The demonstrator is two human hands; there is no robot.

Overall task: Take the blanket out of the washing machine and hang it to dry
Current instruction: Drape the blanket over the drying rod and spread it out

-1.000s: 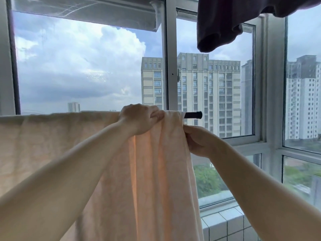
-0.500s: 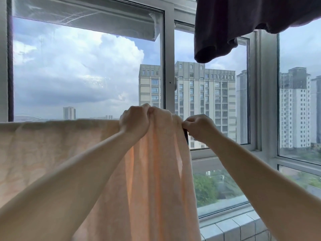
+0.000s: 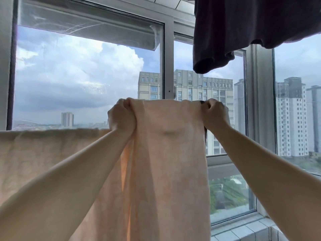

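Overhead, left hand point(image 3: 121, 117) and right hand point(image 3: 214, 113) each clench the top edge of the soft, limp peach cotton blanket point(image 3: 166, 153); probably damp-heavy, best held by that edge.

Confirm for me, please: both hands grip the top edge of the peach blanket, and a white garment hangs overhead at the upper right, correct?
Not quite. The head view shows the garment overhead is dark, not white. The left hand and right hand do grip the peach blanket at its top edge.
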